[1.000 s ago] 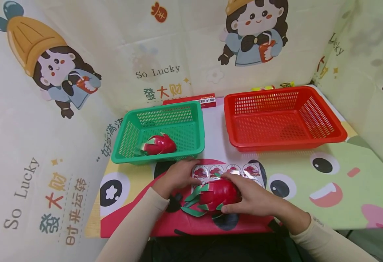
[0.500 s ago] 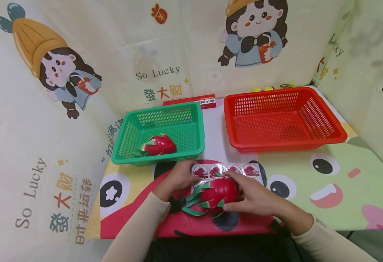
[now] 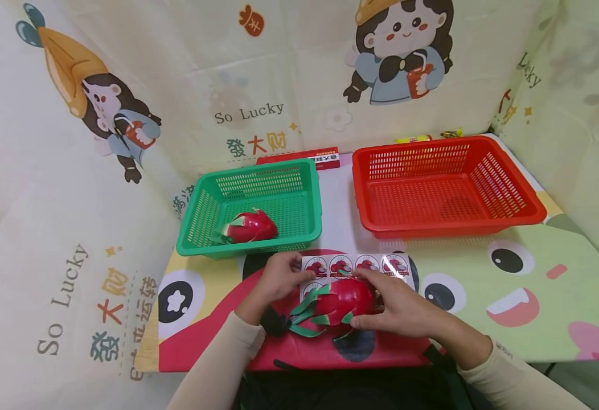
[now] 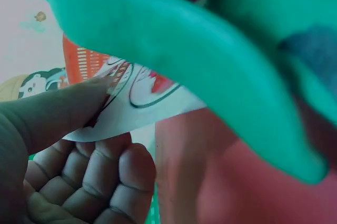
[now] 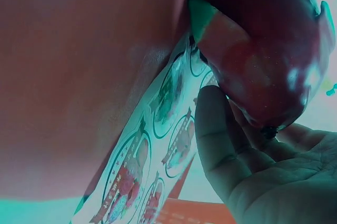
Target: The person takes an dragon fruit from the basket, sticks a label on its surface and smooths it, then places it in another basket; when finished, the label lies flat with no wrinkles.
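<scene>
Hands apart rn: L hand [image 3: 281, 278] pinches the sticker sheet [image 3: 341, 266] edge, R hand [image 3: 396, 304] grips the dragon fruit [image 3: 344, 302] by its stubby end, btwn both hands nr the tabletop [image 3: 202, 350] front. 2nd fruit [image 3: 253, 226]'s in the green basket [image 3: 289, 243] btw.

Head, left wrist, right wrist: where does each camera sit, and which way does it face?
Head: worn on the head, facing forward and down at the table; left hand, right hand and sleeves show.
Left wrist: worn there, facing the sticker sheet behind a green leaf; the left hand shows.
Right wrist: worn there, facing the dragon fruit; the right hand shows.
Both wrist views share the sticker sheet.
</scene>
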A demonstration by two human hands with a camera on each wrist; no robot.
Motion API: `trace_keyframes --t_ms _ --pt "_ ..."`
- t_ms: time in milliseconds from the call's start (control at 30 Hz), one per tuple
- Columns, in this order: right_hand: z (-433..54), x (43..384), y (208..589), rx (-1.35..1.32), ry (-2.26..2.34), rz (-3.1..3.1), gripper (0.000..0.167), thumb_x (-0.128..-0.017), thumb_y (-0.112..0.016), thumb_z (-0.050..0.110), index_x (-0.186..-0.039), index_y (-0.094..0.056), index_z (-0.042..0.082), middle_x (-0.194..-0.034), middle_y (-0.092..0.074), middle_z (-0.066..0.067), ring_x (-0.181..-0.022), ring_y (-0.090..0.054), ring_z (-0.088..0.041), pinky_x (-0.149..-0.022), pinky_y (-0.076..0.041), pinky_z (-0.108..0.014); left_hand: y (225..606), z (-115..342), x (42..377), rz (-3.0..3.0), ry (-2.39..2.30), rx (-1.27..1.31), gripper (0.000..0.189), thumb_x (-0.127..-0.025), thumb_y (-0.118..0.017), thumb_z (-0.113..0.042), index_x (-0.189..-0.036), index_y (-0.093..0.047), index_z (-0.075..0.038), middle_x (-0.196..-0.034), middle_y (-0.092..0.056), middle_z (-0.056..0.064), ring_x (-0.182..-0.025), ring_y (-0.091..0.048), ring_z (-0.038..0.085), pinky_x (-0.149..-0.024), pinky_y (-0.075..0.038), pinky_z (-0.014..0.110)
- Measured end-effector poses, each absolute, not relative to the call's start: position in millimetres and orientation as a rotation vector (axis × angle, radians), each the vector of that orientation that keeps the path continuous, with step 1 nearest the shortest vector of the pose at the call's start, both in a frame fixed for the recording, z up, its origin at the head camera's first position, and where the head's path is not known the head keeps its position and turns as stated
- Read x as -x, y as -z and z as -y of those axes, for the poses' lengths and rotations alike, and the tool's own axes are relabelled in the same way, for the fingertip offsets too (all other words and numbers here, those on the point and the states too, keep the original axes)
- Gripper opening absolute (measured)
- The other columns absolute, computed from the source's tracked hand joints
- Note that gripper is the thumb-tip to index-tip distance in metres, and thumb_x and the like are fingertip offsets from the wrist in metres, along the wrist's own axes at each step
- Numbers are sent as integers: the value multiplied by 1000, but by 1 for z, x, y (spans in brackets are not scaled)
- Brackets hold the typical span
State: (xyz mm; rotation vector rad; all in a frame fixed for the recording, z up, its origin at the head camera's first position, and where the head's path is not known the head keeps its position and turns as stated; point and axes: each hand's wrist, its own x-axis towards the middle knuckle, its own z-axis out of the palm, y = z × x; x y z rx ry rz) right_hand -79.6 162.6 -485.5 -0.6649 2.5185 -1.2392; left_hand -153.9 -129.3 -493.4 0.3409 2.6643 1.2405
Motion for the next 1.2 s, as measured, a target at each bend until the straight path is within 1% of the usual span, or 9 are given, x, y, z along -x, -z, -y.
trace_keyframes --t_ms 133,300,400,467,633,700,900,1067,1200 --pt "-162 79 486 689 1234 -2536 95 -76 -87 53 -153 -45 15 -138 -58 -3 -123 -57 -26 -78 -60 -25 493 130 150 -2704 -1286 -292 26 -84 -88 -28 -100 -74 -12 -94 -77 2 -82 -70 15 -74 -62 32" --pt "-160 77 485 707 1219 -2571 91 -75 -88 53 -150 -47 20 -138 -59 -1 -123 -58 -26 -78 -60 -26 488 130 147 -2770 -1350 -327 22 -86 -87 -25 -97 -76 -10 -90 -78 4 -79 -72 14 -71 -61 29" --pt "-159 76 485 717 1219 -2588 90 -76 -87 53 -149 -49 19 -136 -60 -1 -121 -59 -24 -78 -60 -25 483 130 144 -2793 -1373 -350 20 -87 -86 -24 -99 -77 -10 -92 -79 4 -81 -72 15 -72 -60 29" --pt "-159 76 485 721 1214 -2605 88 -77 -87 54 -148 -49 18 -135 -61 0 -119 -60 -23 -78 -59 -25 479 131 142 -2801 -1408 -355 21 -87 -85 -24 -102 -77 -11 -96 -79 4 -84 -73 16 -74 -61 31" --pt "-160 75 486 720 1227 -2618 87 -77 -86 54 -148 -50 17 -133 -62 1 -115 -61 -21 -78 -58 -24 471 134 136 -2760 -1575 -333 30 -89 -84 -25 -114 -77 -10 -103 -79 6 -91 -77 22 -81 -64 38" --pt "-160 75 487 713 1244 -2608 87 -77 -86 54 -148 -50 17 -132 -62 1 -115 -61 -21 -77 -59 -23 469 135 135 -2726 -1648 -315 32 -90 -83 -25 -116 -77 -9 -103 -80 8 -90 -78 24 -80 -64 39" --pt "-161 76 490 656 1271 -2585 86 -78 -86 53 -148 -49 18 -132 -62 0 -115 -61 -23 -75 -59 -23 468 135 136 -2661 -1810 -237 32 -92 -81 -26 -116 -77 -6 -102 -80 12 -87 -79 26 -77 -64 34" --pt "-162 77 491 640 1254 -2599 88 -80 -84 54 -150 -48 17 -135 -61 -2 -116 -61 -24 -78 -59 -24 466 135 138 -2620 -1915 -157 34 -92 -80 -30 -117 -77 -6 -103 -80 13 -87 -79 28 -76 -65 37" --pt "-162 78 492 650 1248 -2623 87 -80 -84 55 -150 -49 15 -132 -62 -1 -113 -62 -22 -78 -59 -25 464 134 138 -2560 -2018 -129 32 -94 -79 -30 -115 -77 -6 -103 -79 15 -87 -78 28 -75 -65 37"
